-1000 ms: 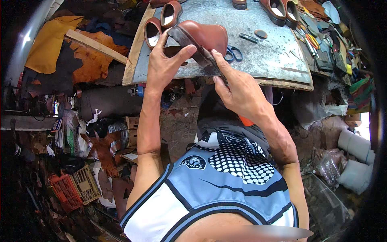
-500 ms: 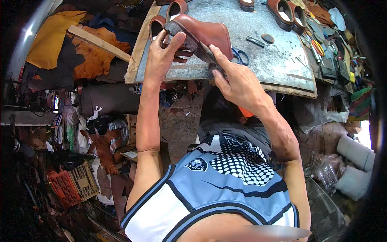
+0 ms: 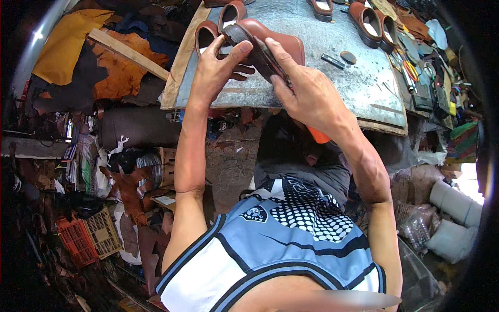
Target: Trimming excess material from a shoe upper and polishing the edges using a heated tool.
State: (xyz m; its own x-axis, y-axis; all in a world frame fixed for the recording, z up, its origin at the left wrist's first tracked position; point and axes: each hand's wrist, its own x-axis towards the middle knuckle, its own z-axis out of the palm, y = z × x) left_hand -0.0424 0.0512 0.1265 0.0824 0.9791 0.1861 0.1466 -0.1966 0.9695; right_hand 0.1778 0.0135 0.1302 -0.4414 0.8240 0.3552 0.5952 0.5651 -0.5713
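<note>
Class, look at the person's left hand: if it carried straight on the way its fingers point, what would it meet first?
Probably the pair of brown shoes lying on the grey worktable, just beyond the left hand, which grips the brown shoe along with the right hand. Depth is unclear.

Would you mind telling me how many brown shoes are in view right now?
6: one held in both hands, two behind the left hand, one at the top edge, and two at upper right. Others may lie out of frame.
</note>
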